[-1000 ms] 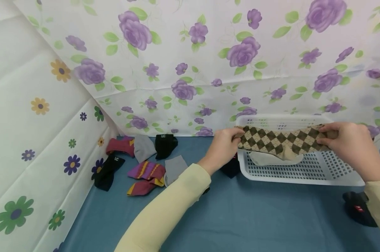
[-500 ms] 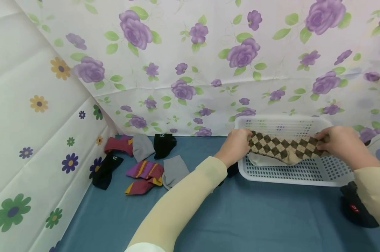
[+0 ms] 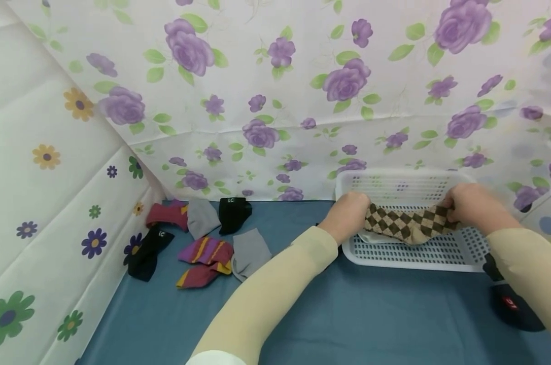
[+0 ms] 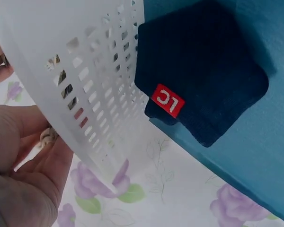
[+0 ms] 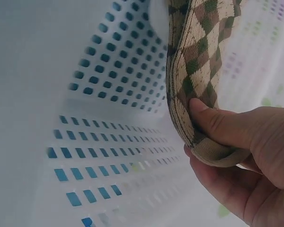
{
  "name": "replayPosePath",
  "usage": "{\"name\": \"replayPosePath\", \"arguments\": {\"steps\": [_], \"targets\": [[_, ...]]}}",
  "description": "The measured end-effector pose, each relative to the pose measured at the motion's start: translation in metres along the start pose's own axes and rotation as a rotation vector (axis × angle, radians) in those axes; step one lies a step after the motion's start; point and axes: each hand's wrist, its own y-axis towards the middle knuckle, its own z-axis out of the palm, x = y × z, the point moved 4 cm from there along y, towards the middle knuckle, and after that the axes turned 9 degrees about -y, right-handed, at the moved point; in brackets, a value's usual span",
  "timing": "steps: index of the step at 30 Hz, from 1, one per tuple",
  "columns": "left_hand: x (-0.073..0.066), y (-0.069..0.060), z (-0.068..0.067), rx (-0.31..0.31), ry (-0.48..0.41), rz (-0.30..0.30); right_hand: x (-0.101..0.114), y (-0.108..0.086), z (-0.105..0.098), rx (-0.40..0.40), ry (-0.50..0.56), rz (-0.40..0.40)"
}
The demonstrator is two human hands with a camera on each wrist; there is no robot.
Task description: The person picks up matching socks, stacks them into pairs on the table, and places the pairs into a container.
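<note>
A brown and beige checked sock point(image 3: 405, 223) is stretched sideways between both hands, low inside the white perforated basket point(image 3: 408, 261). Its left end is pinched by my left hand point(image 3: 350, 215) at the basket's left wall. My right hand point(image 3: 474, 205) holds the other end; in the right wrist view the thumb point(image 5: 217, 123) presses on the sock's edge with fingers beneath. Partly hidden under the checked sock, a whitish sock point(image 3: 376, 238) lies on the basket floor. In the left wrist view a dark sock with a red LC tag point(image 4: 168, 100) lies just outside the basket wall.
Left on the blue cloth point(image 3: 348, 314) lie several socks: a striped maroon-purple one point(image 3: 207, 258), grey ones point(image 3: 250, 253), black ones point(image 3: 149, 253). A black item with a red label point(image 3: 515, 306) lies near the right forearm. Flower-printed sheets point(image 3: 257, 101) rise behind and at the left.
Both hands have lowered the checked sock into the basket. The left hand has moved right and down, the right hand slightly left, so the sock spans less width.
</note>
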Motion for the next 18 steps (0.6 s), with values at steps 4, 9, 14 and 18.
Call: {"name": "replayPosePath", "arguments": {"steps": [4,9,14,18], "targets": [[0.003,0.007,0.006,0.022,0.051,0.043,0.005,0.007,0.009,0.023,-0.029,-0.012],[0.005,0.012,0.017,0.080,0.139,0.058,0.006,0.012,0.025,0.064,-0.068,-0.045],[0.004,0.016,0.025,0.120,0.212,0.063,0.005,0.011,0.039,0.085,-0.080,-0.057],[0.001,0.019,0.028,0.122,0.238,0.074,0.005,0.006,0.046,0.089,-0.093,-0.035]]}}
